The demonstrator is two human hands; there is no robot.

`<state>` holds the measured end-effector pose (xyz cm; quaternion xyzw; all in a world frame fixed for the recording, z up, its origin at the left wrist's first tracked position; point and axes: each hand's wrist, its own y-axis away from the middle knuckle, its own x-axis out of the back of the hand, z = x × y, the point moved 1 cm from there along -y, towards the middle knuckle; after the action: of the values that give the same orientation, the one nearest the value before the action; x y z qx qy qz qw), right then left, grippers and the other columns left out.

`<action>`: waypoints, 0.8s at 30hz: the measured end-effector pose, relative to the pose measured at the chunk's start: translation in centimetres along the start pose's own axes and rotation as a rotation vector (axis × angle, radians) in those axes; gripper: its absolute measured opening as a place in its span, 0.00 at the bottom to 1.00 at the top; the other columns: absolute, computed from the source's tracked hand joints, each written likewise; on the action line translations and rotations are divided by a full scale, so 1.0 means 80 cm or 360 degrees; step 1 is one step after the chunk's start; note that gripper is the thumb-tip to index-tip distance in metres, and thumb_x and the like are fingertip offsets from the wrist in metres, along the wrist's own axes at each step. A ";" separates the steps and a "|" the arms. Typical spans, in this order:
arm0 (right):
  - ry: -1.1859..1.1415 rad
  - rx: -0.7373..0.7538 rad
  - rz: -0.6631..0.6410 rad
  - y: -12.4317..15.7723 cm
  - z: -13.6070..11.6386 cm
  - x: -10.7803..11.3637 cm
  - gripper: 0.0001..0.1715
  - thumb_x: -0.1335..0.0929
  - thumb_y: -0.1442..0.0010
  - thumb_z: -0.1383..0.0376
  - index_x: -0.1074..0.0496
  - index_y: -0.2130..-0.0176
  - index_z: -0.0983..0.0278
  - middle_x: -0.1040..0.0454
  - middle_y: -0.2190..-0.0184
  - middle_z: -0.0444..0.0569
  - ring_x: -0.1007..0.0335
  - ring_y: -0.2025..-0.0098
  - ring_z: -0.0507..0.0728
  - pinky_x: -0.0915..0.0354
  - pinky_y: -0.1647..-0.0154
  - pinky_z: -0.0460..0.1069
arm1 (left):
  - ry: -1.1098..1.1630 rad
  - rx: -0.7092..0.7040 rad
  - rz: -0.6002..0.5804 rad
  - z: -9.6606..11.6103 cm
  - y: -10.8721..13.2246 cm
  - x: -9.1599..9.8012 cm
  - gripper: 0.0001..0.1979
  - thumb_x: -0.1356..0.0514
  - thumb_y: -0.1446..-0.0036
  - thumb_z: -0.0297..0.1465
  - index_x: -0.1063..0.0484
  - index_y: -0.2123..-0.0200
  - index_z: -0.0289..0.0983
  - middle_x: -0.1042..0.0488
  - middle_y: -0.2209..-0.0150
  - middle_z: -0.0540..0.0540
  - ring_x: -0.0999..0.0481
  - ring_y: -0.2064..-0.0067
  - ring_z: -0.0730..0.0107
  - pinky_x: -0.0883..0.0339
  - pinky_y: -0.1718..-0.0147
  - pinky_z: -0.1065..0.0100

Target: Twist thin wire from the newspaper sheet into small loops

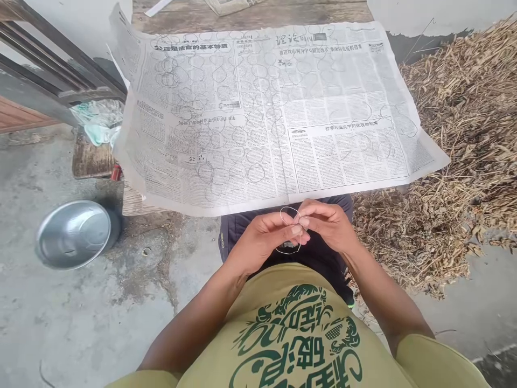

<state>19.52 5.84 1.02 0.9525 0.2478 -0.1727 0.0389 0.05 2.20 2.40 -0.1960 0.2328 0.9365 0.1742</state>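
A thin wire [289, 208] bent into two round loops, one above the other like a figure eight, is held between my hands at the table's near edge. My left hand [258, 240] pinches it near the middle with thumb and forefinger. From the other side, my right hand [328, 226] is closed on it too, its fingertips meeting the left ones where the loops join. The exact crossing is hidden by the fingers. Just beyond lies a newspaper sheet [169, 188] with many similar thin figure-eight loops [255, 164] spread over it, mostly on its left and middle.
The newspaper covers most of a wooden table [250, 17]. A metal basin [75, 234] stands on the concrete floor at left. Beside the table are a wooden chair [52, 56] and a plastic bag [99, 121] on a low board. Dried plant stalks [456, 129] are heaped at right.
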 end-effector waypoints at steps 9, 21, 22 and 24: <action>0.0334 0.0279 0.0034 0.007 0.009 0.000 0.03 0.24 0.29 0.67 0.16 0.57 0.58 0.21 0.64 0.46 0.25 0.62 0.54 0.28 0.60 0.50 | 0.0301 0.0229 -0.0154 0.003 0.004 0.003 0.15 0.26 0.36 0.39 0.20 0.66 0.34 0.19 0.71 0.45 0.21 0.69 0.69 0.28 0.63 0.66; 0.0272 0.0003 -0.0276 0.009 0.007 0.006 0.10 0.26 0.27 0.58 0.19 0.61 0.59 0.25 0.65 0.47 0.30 0.64 0.56 0.32 0.62 0.52 | 0.0037 0.0293 -0.0374 0.012 -0.001 0.015 0.14 0.26 0.37 0.38 0.21 0.69 0.36 0.22 0.74 0.48 0.26 0.73 0.73 0.32 0.68 0.68; 0.0228 -0.0004 -0.0277 0.009 0.009 0.005 0.09 0.26 0.28 0.58 0.19 0.61 0.59 0.25 0.65 0.47 0.30 0.65 0.56 0.32 0.62 0.53 | 0.0032 0.0306 -0.0389 0.013 -0.001 0.015 0.14 0.26 0.37 0.38 0.21 0.69 0.36 0.22 0.73 0.48 0.26 0.73 0.74 0.32 0.69 0.69; 0.0120 0.0012 -0.0226 0.012 0.015 0.003 0.08 0.25 0.29 0.59 0.18 0.61 0.58 0.25 0.65 0.47 0.30 0.65 0.55 0.31 0.63 0.52 | 0.0028 0.0315 -0.0391 0.014 -0.002 0.015 0.14 0.26 0.37 0.37 0.21 0.69 0.36 0.22 0.73 0.47 0.26 0.73 0.74 0.33 0.69 0.70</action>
<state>19.81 4.91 -0.23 0.9385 0.3154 -0.1400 0.0136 -1.27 3.20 2.72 -0.2130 0.2999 0.8788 0.3038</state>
